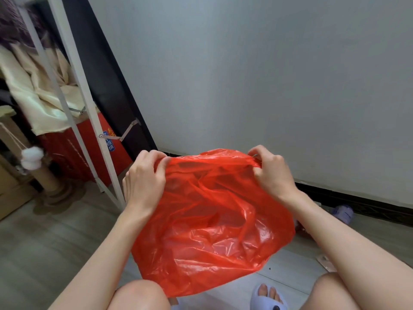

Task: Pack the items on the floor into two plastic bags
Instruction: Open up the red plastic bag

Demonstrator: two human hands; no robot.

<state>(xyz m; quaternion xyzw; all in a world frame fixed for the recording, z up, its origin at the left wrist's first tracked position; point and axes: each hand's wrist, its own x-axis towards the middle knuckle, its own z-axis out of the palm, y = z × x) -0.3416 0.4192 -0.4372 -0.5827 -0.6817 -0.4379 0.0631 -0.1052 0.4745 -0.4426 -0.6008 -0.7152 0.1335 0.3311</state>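
Opening the red bag [207,222]
L hand [143,177] & R hand [271,173] each pinch the rim, pulling it apart so floor items can go in, prob w/ mouth held wide

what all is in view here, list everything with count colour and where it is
plastic bag: 1, red, translucent, held up at centre between both hands
container with blue label: 1, red, left, behind the white frame
metal frame legs: 2 seen, white, slanting down on the left
cloth: 1, cream, draped above the red container
pom-pom on a cord: 1, white, far left
dark panel: 1, black, leaning against the wall
slipper: 1, lilac, on the floor by the baseboard, right
small packet: 1, pale, on the floor at right, partly hidden
floor: grey wood-look
left hand: pinches the bag's top edge
right hand: pinches the bag's top edge
foot in a slipper: 1, lilac, bottom edge
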